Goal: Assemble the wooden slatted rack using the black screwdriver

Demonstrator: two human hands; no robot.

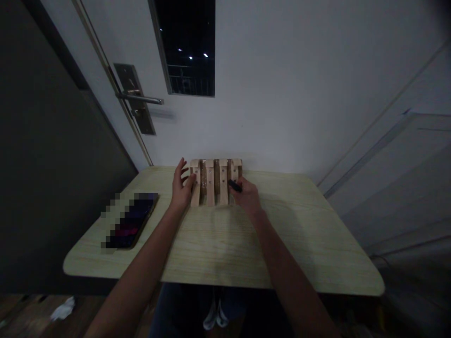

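On the table near the wall stands or lies a brown piece with several pale wooden slats (210,188) running down its front; I cannot tell which. Small round metal heads, like screws, dot the slats. My left hand (181,188) is at its left edge, thumb touching the leftmost slat and the other fingers spread apart beside it. My right hand (247,195) is closed around a short black stick-like tool (235,186) at the right-hand slats. The tool's kind cannot be made out, and its tip is close to the slats.
A phone (136,223), partly pixelated, lies on the pale wooden table (218,249) to the left. Behind the table is a white door or wall with a metal handle (141,98) and a dark window (192,47). Crumpled white paper (63,309) lies on the floor at left.
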